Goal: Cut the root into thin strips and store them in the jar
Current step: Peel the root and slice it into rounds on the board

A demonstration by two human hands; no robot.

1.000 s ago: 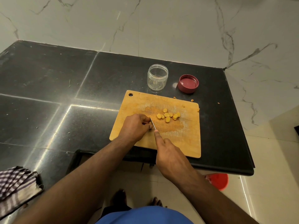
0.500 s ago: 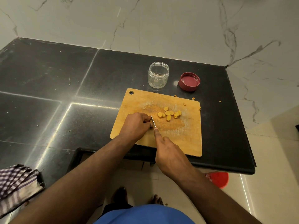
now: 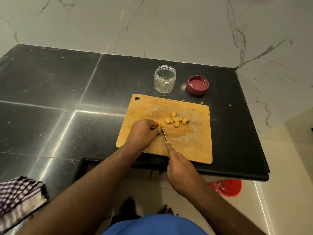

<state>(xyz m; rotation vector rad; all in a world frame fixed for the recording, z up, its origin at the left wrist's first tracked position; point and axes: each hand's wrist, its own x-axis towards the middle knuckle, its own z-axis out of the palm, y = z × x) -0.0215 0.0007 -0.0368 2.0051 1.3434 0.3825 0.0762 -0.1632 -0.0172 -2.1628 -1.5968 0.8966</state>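
The root (image 3: 160,125) is being pinched on the cutting board (image 3: 191,146) by the curled left hand (image 3: 144,132); the knife (image 3: 164,134) is being gripped by the right hand (image 3: 183,173). The open jar (image 3: 164,80) is standing behind the board.

1. One view only is given — a wide-angle camera worn on the head, aimed forward and steeply down.
2. The black counter (image 3: 50,92) is seen from above at arm's reach, with the cutting board (image 3: 189,146) near centre.
3. The marble wall (image 3: 169,24) fills the top; floor and feet are caught at the bottom edge — lines bow outward toward the borders.
4. No second view is supplied, so nothing is shared.
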